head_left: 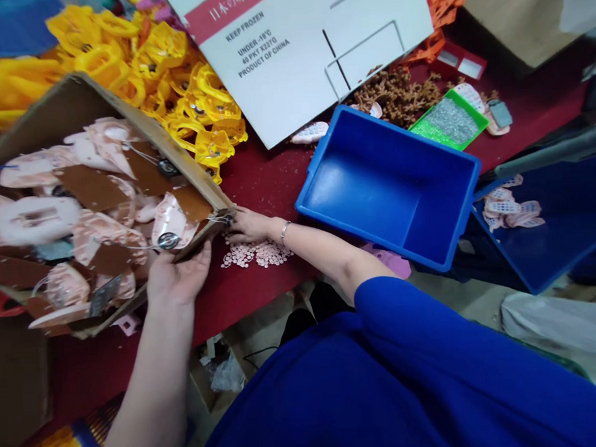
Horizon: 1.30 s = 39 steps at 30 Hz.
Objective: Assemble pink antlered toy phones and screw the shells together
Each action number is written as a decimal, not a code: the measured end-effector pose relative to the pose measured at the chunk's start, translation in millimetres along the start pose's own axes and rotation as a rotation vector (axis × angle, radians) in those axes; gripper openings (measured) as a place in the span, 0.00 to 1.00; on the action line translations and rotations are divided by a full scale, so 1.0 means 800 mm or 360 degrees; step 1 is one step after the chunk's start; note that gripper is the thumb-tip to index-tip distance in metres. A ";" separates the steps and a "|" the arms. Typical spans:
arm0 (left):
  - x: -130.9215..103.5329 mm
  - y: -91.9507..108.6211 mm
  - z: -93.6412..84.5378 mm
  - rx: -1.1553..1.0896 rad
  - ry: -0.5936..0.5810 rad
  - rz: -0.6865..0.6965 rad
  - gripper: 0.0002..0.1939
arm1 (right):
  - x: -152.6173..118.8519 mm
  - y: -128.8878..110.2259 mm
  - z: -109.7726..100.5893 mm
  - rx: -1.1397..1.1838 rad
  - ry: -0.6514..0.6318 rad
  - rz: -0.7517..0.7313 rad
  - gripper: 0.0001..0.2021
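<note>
Blocking the left hand (180,273): cardboard box (173,153).

- A big heap of yellow parts (162,49)
- A white box (274,87) that says "KEEP FROZEN"
- A big blue tub (374,175) by the red table (257,186)
- A bright green tray (429,138) with shiny little bits (451,119)
- Brown knobbly bits (394,96) in a pile
- Tiny pink rounds (255,253)
- Another blue tub (566,227), with pink pieces (510,206) inside

White carton (297,73), printed side up: "KEEP FROZEN", "UNDER -18°C", "40 PKT X227G", "PRODUCT OF CHINA". Red band (232,12) across it carried white Japanese lettering, "日本の味", rest cut off. Smaller print near upper edge was illegible.
</note>
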<state>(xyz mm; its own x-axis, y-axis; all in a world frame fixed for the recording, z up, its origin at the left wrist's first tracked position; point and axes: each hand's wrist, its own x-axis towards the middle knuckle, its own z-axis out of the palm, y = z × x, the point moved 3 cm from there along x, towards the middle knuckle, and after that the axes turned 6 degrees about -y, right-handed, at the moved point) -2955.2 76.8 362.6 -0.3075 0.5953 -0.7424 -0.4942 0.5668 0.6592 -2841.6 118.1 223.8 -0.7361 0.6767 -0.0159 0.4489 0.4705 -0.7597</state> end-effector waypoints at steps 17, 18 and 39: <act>0.068 -0.071 -0.033 0.0455 -0.0236 0.0281 0.15 | -0.154 0.008 0.023 -0.0303 0.0364 0.0482 0.32; 0.068 -0.077 -0.043 0.0559 -0.0219 0.0392 0.16 | -0.167 0.010 0.030 -0.0307 0.0381 0.0550 0.33; 0.117 -0.160 -0.043 0.1786 -0.0522 0.1400 0.28 | -0.090 -0.005 0.053 -0.0289 0.0207 0.0428 0.52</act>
<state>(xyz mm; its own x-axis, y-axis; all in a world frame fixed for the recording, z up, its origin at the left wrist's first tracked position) -2948.7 40.5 204.4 0.1022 0.9897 -0.1005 0.6781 0.0046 0.7350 -2812.0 43.4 200.7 -0.5140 0.8510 -0.1079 0.7092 0.3508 -0.6115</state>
